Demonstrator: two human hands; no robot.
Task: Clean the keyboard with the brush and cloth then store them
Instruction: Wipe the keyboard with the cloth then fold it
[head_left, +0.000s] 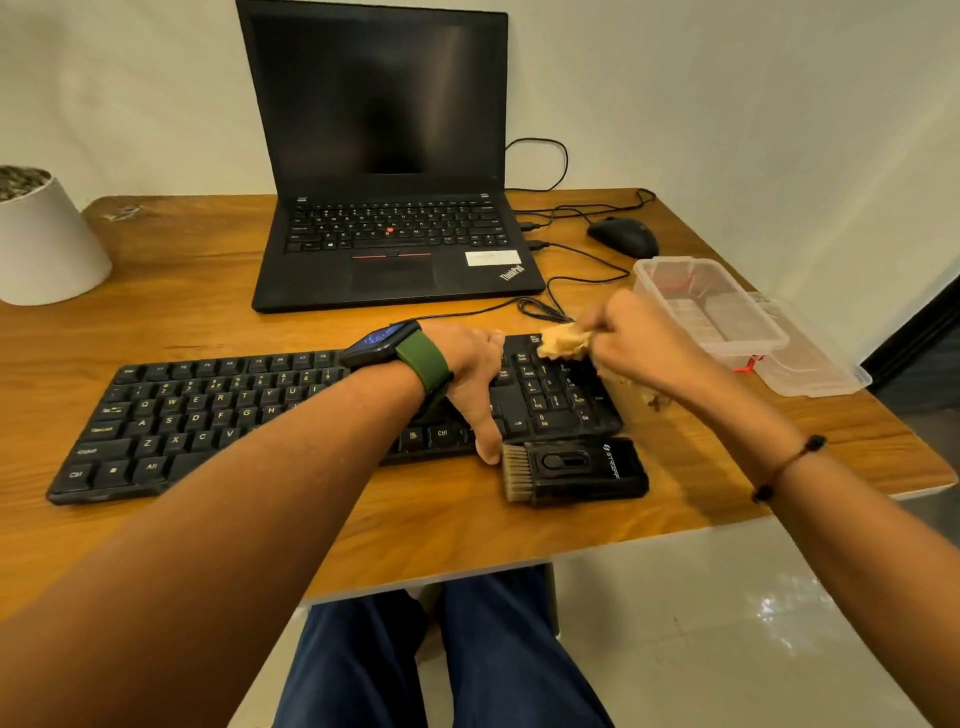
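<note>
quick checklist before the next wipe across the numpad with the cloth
1. Cloth gripped: ok, the right hand has it bunched in curled fingers over the top of the numpad.
2. Keyboard steadied: ok, the left hand lies across it, thumb at the front edge.
3. Brush out of the wiping path: ok, it lies on the table in front of the numpad, though close to the left thumb.
4. Storage box ready: ok, open, with its lid beside it.
5. Cable clear of the cloth: cannot tell, its loop lies just behind the keyboard.
6. Numpad clean: cannot tell.
</note>
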